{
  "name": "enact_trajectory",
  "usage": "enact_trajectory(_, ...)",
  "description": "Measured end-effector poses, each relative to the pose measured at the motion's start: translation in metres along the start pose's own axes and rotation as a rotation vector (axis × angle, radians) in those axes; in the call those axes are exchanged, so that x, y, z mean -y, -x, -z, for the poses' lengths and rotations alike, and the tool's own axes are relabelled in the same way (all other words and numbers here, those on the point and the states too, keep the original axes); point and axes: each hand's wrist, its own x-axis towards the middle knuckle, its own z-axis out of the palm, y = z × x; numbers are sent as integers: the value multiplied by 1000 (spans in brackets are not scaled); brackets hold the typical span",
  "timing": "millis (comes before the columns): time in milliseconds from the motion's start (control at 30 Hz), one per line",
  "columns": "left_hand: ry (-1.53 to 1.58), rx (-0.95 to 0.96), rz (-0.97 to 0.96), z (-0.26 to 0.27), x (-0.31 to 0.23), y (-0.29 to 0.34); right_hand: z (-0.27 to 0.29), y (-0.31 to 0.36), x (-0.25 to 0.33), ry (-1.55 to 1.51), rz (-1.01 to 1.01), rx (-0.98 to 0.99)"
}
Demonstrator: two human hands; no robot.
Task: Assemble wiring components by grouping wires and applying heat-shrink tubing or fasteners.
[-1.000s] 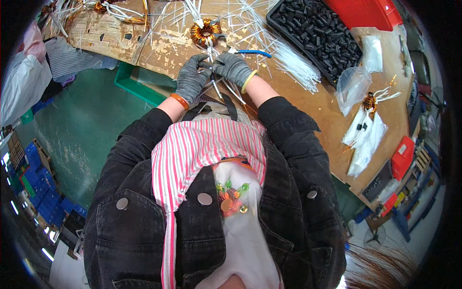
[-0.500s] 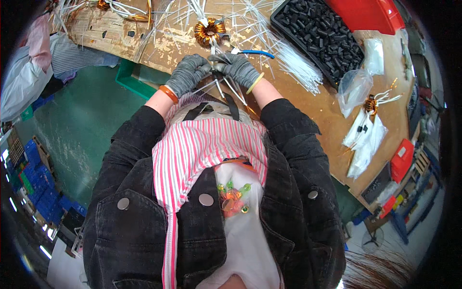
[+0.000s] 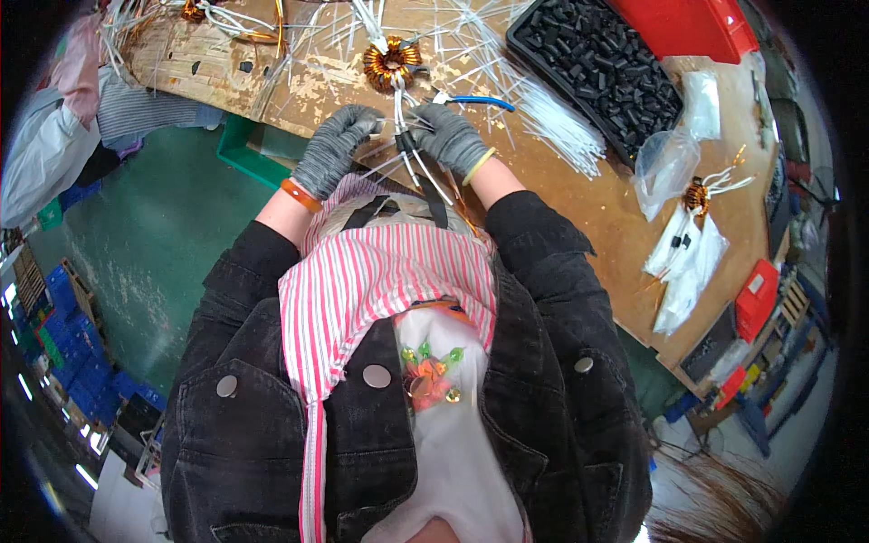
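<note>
A copper-wound ring coil (image 3: 392, 63) lies on the bench edge in front of me. Its white-sleeved wires (image 3: 419, 167) run toward my body, with a black sleeve (image 3: 405, 142) around them. My left hand (image 3: 339, 147), in a grey glove, is closed in a pinch left of the wires, a small white bit showing at its fingertips. My right hand (image 3: 448, 138), gloved too, is curled close beside the wires on the right; what its fingers hold is hidden. A slim blue tool (image 3: 482, 100) lies just beyond it.
A black tray (image 3: 520, 41) of small black pieces stands at the far right, with a red bin (image 3: 692, 27) behind it. Thin white strips (image 3: 561, 131) lie beside the tray. Farther right are another coil (image 3: 696, 196) and plastic bags (image 3: 668, 172). A green crate (image 3: 237, 149) sits left.
My hands have moved apart, the left one back to the left and the right one slightly right. The black sleeve and wires between them now show more fully.
</note>
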Motion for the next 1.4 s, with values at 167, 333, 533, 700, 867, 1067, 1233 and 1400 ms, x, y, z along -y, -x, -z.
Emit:
enact_trajectory(167, 278, 128, 47, -2, 7, -2, 5, 8, 34, -22, -91, -97)
enact_trajectory(333, 209, 137, 25, -17, -4, -1, -12, -3, 42, 267, -286, -13)
enact_trajectory(533, -202, 94, -142, -12, -2, -4, -16, 4, 30, 268, -177, -99)
enact_trajectory(700, -64, 126, -1, -6, -9, -14, -2, 27, 15, -323, -340, -6)
enact_trajectory(867, 22, 80, 27, -9, -12, 2, -8, 35, 12, -122, -259, 140)
enact_trajectory(1067, -378, -293, -625, -25, -59, 46, -19, 40, -55, -250, -274, -171)
enact_trajectory(1233, -430, 202, -127, -45, -28, 46, 20, 39, 10, -1661, -522, -319)
enact_trajectory(1400, -335, 231, 79, -59, -6, 21, 9, 37, 25, -1718, -376, -285)
